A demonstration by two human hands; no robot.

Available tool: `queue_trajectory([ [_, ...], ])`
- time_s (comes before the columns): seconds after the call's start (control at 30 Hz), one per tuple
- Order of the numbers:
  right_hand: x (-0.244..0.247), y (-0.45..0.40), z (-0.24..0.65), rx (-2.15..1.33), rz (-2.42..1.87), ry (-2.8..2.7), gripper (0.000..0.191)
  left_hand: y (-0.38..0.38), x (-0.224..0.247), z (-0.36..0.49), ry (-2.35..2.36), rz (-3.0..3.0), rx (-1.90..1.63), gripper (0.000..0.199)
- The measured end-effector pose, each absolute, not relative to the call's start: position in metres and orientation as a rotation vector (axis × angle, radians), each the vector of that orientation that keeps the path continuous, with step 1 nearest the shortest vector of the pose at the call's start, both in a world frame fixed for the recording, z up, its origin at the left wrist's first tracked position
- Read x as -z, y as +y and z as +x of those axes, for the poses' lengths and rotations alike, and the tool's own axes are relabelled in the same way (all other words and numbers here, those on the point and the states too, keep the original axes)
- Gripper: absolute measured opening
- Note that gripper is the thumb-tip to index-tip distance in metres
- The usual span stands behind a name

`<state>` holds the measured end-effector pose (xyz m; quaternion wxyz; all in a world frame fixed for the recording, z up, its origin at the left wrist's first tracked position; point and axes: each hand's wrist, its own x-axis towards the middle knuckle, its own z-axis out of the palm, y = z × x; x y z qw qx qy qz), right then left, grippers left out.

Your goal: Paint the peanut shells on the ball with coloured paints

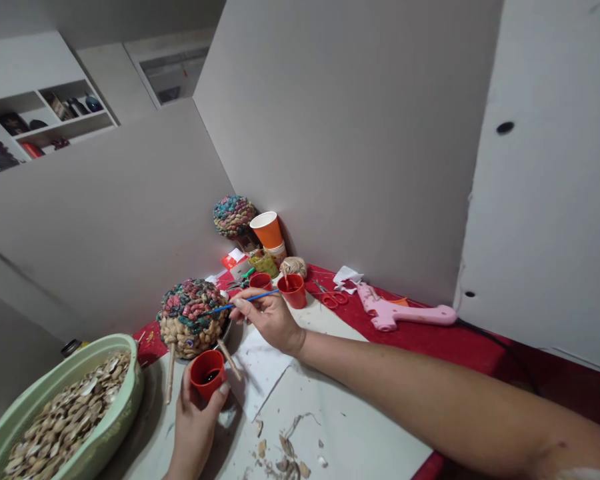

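In my right hand is a thin blue paintbrush, pinched between the fingers, its tip at the side of a round, knobbly piece that seems covered in shells. The piece's upper part is painted red, green and dark blue; its lower part is plain tan. Two sticks jut out below it. My left hand wraps around a small red cup with dark liquid inside, just in front of the piece.
At left stands a green basket full of shells. Behind are more red cups, an orange paper cup, a second painted ball, twine and scissors. A pink glue gun lies at right. Shell bits litter the white board.
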<state>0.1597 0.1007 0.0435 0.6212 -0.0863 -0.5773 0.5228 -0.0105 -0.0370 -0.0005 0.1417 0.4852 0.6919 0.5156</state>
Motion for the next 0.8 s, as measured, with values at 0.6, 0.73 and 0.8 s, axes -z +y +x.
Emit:
queue_trajectory([
  [0.6,-0.048,0.109,0.169,-0.835,-0.116,-1.424,0.025,-0.077,-0.025,0.029,1.92,1.17,-1.705,0.064],
  [0.73,-0.053,0.112,0.175,-0.768,-0.166,-1.415,0.023,-0.097,-0.015,0.047,1.927,1.051,-1.797,0.06],
  [0.8,-0.059,0.113,0.182,-0.733,-0.195,-1.414,0.021,-0.102,-0.011,0.061,1.893,1.021,-1.757,0.061],
])
